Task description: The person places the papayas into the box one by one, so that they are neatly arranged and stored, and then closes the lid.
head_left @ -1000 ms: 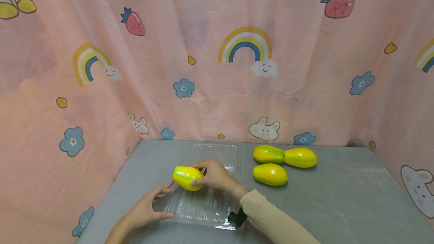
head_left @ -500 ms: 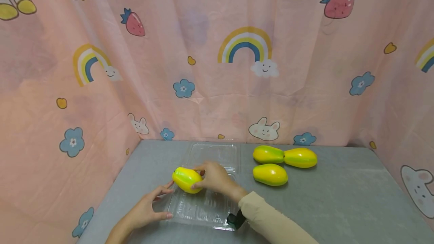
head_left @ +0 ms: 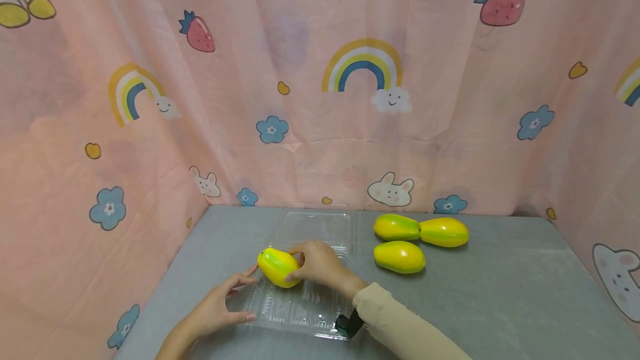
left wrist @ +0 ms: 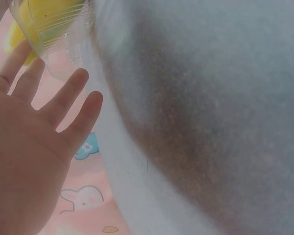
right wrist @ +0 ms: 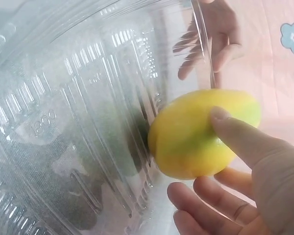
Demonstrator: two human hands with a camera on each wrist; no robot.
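My right hand (head_left: 322,264) pinches a yellow-green papaya (head_left: 276,269) between thumb and fingers. In the right wrist view that papaya (right wrist: 196,132) is over the left part of a clear plastic clamshell box (right wrist: 83,122), its lower end close to the ribbed base. Whether it touches the base, I cannot tell. The box (head_left: 300,324) lies unfolded on the grey table, its lid (head_left: 317,229) toward the back. My left hand (head_left: 215,307) is at the box's left edge, fingers spread and fairly straight; in the left wrist view the hand (left wrist: 34,152) has fingertips by the box wall.
Several more papayas lie to the right of the box: two end to end, a left one (head_left: 396,227) and a right one (head_left: 445,232), with another papaya (head_left: 399,257) in front. A pink patterned curtain (head_left: 300,154) surrounds the grey table (head_left: 490,293) at the back and sides.
The held papaya has turned a little, its right end now angled more toward the front, and the right hand has dipped slightly with it. My left hand has stayed at the box edge.
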